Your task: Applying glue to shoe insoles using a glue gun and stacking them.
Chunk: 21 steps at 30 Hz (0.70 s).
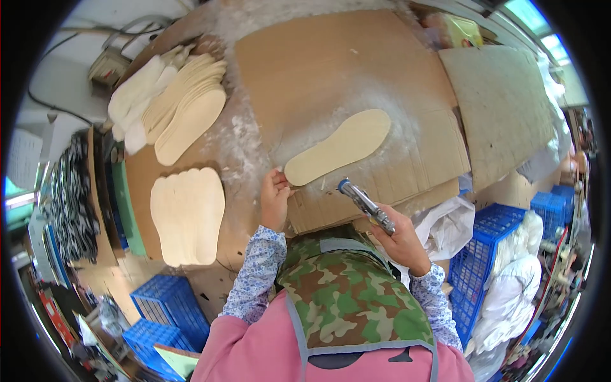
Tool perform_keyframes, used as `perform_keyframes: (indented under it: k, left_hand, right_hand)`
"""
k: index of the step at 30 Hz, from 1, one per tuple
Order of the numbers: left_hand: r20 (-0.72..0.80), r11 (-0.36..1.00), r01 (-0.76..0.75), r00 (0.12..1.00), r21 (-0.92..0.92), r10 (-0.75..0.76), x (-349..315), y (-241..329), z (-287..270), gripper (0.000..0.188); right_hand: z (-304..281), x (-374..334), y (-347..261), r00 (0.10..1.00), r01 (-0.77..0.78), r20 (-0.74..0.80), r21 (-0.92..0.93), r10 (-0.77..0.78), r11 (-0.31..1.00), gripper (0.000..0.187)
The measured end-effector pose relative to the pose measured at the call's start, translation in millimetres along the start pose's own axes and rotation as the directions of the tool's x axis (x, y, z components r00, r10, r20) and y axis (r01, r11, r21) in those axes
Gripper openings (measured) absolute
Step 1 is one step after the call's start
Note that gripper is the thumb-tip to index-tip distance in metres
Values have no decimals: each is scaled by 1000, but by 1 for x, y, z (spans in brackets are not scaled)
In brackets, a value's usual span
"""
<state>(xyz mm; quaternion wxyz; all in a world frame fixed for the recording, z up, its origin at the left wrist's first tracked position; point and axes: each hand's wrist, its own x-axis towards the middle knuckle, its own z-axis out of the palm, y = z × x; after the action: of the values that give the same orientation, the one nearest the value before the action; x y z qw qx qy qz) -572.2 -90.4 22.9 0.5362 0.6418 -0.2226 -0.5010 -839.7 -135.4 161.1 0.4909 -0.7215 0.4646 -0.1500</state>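
A single cream insole (pixel 337 148) lies slanted on a cardboard sheet dusted with white. My left hand (pixel 275 196) is at its near-left, narrow end, with curled fingers pinching the edge there. In my right hand (pixel 402 239) is a silver spray gun (pixel 366 205) with a blue tip, pointing up and left toward the insole but apart from it. My fingers wrap round its body, and the grip is partly hidden by the hand.
A fanned stack of insoles (pixel 191 105) lies at the far left, with another spread pile (pixel 188 216) nearer me. Blue crates (pixel 168 305) stand below on the left, and a tall blue crate (pixel 480 261) with white bags stands at right. Cardboard (pixel 499 95) covers the right side.
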Motion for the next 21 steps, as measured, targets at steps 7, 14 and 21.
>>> perform_keyframes:
  k: [7,14,21]
  left_hand:
    - [-11,980,45,999,-194,-48,-6,0,-8,50]
    - [-29,969,64,997,-240,-73,-6,0,-9,51]
    - [12,968,62,998,-242,-61,-2,-4,-10,47]
  right_hand:
    - [27,31,-21,984,-13,180,41,5,999,30]
    - [33,43,-19,968,-87,240,28,78,996,29]
    - [24,49,-20,982,-79,170,-49,87,996,28]
